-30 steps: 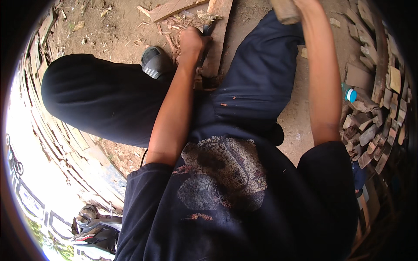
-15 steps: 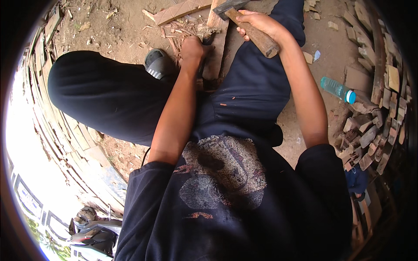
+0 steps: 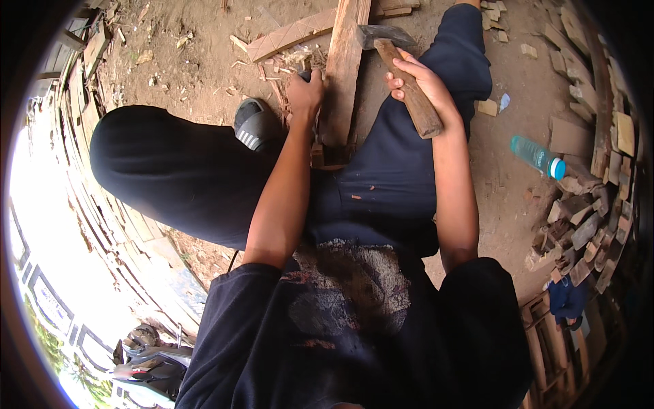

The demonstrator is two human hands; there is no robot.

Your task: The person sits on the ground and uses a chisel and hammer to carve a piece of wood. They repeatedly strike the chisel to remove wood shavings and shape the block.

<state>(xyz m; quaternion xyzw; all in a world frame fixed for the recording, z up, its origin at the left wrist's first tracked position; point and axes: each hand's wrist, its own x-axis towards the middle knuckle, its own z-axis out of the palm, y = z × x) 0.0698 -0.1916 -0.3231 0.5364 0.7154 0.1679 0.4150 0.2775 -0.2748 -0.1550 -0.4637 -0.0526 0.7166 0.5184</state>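
My left hand (image 3: 304,95) is closed in a fist around a short dark tool (image 3: 306,76), most of it hidden by the fingers. It is beside the left edge of a long reddish-brown wooden plank (image 3: 344,75) that lies on the ground between my legs. In my right hand (image 3: 426,85) is a hammer (image 3: 412,92) with a thick wooden handle and a dark metal head. The hammer is raised over my right leg, its head to the right of the plank and apart from it. Wood chips (image 3: 296,58) are scattered beyond my left fist.
Another wooden board (image 3: 293,35) lies aslant behind the plank. My shoe (image 3: 257,123) is close to my left forearm. On the right, a teal bottle (image 3: 538,157) lies near a pile of wood offcuts (image 3: 579,225). A motorcycle (image 3: 153,361) stands at the lower left.
The view has shifted, showing more of the plank and the whole hammer head. My right elbow has come inward. The dark tool now shows above my left fist instead of at its right side.
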